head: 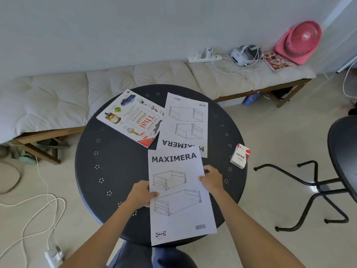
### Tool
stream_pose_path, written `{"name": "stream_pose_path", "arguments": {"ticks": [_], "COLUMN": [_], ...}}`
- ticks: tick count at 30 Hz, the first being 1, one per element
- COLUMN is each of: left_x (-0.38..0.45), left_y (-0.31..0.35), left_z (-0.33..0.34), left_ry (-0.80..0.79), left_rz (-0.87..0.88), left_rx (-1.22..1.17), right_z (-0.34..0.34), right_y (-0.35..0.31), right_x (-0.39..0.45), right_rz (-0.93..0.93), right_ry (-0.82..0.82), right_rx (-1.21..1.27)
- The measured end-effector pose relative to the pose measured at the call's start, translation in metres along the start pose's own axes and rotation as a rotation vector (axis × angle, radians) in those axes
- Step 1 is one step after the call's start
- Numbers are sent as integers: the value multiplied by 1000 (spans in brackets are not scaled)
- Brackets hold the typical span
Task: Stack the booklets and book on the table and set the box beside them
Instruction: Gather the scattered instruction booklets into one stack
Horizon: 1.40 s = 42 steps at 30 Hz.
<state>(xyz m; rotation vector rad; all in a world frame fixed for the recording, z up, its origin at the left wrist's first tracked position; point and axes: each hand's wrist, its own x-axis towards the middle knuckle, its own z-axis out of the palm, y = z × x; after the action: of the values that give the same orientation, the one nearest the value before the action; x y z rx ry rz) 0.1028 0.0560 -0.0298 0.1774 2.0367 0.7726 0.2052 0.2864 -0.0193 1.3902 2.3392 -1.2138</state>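
A white MAXIMERA booklet is at the near side of the round dark table. My left hand grips its left edge and my right hand grips its right edge. A second MAXIMERA booklet lies upside down behind it, its near edge tucked under the held one. The Thai visual dictionary book lies at the back left of the table, touching the second booklet. A small white and red VESS box stands near the table's right rim.
A cushioned bench runs along the wall behind the table, carrying a power strip, a headset, a magazine and a pink fan. A dark stool stands at the right. Cables trail on the floor at left.
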Motion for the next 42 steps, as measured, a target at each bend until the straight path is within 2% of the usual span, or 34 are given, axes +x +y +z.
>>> {"name": "stream_pose_path", "arguments": {"ticks": [4,9,13,18,20,25,32,37,42], "left_x": [2,-1,7,29,39,64,93,108,117], "left_y": [0,1,10,51,69,100,115,124,141], "left_z": [2,3,-22,-63,-73,-81,-69,-67,-67], "left_ry": [61,57,122,303,323,262,163,143,217], "left_rz": [-113,-150,-145,-8,53,144,118,89,116], "left_rx": [239,297,353,261,264,255,190,136,23], "right_z": [2,5,-4,-18,-20,-19,-19,-18,-20], "right_y": [-1,2,-1,-19,-28,-40,-50,-51,-57], "right_x": [-1,0,7,27,36,63,87,97,106], "right_rz": [-24,0,65,141,172,236,295,327,380], "right_ry": [20,32,48,114,113,113,134,113,82], "right_rx": [-63,-115,-105,39,77,163,175,233,317]}}
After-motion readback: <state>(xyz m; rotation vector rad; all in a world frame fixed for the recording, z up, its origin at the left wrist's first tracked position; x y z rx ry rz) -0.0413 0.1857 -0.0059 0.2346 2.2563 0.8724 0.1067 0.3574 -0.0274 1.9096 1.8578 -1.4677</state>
